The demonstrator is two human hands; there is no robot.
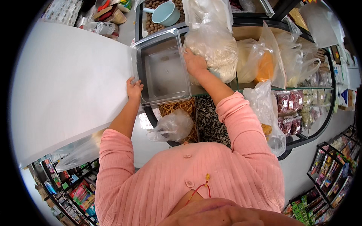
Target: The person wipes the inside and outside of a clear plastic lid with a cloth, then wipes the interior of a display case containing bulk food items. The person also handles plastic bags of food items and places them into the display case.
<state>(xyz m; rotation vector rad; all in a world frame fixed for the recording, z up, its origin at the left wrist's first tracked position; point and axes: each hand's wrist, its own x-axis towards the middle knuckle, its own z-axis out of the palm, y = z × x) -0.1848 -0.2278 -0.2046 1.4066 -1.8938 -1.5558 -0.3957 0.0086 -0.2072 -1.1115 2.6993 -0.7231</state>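
Observation:
A clear plastic bin (pixel 167 70) with a dusty inside stands tilted in front of me, its rim running beside a white panel. My left hand (pixel 135 88) grips the bin's left rim, fingers curled over it. Against the right rim, my right hand (pixel 195 62) holds on, its fingertips partly hidden. Just right of that hand sits a large clear plastic bag (pixel 222 53) of pale, grain-like goods. Below the bin lie a crumpled plastic bag (pixel 176 125) on brown dried strips (pixel 167 108) and a compartment of dark dried flakes (pixel 212 118).
A large white panel (pixel 70 79) fills the left side. A pale blue scoop (pixel 166 14) rests on round brown goods behind the bin. To the right are a bag with orange contents (pixel 265 67), a glass shelf edge (pixel 305 88) and red packets (pixel 290 101).

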